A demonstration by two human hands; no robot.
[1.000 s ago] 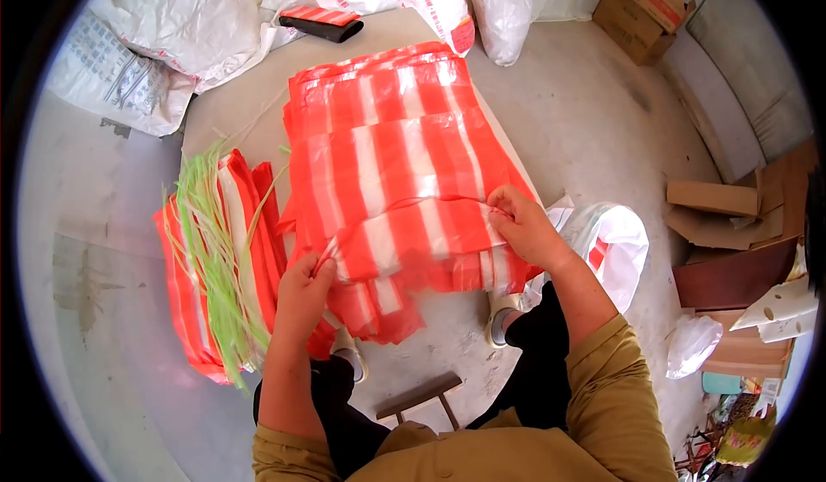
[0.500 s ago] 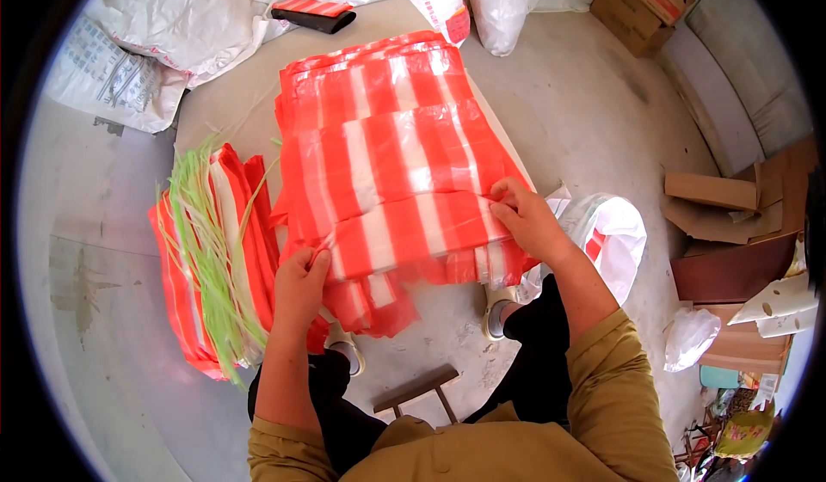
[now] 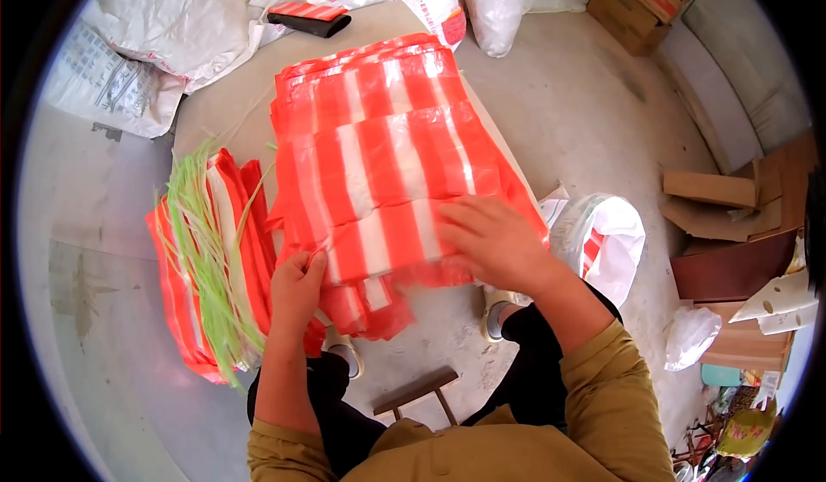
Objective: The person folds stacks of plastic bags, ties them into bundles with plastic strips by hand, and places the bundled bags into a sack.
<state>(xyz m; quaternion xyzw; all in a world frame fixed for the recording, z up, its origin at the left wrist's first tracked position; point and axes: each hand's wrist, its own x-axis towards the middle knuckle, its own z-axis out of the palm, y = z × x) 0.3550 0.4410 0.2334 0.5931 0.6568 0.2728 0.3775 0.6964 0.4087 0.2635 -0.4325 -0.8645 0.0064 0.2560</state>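
A stack of red-and-white striped plastic bags (image 3: 374, 147) lies on a grey-beige table (image 3: 228, 108) in front of me. My left hand (image 3: 297, 288) pinches the near left corner of the top bag. Over the near right part of the stack, my right hand (image 3: 490, 241) lies with its fingers spread on the plastic, holding nothing. The stack's near edge hangs past the table. Left of it is a bundle of folded striped bags (image 3: 176, 301), with loose green strips (image 3: 202, 258) draped over it.
White sacks (image 3: 172, 18) stand behind the table, near a black roll with a striped top (image 3: 310, 19). A white bag (image 3: 615, 241) is on the floor at the right. Cardboard boxes (image 3: 637, 13) are at the back right, and a stool (image 3: 417, 390) is between my legs.
My right hand has let go of the right edge of the top bag and moved left onto its surface. My left hand keeps its corner. The view has shifted slightly.
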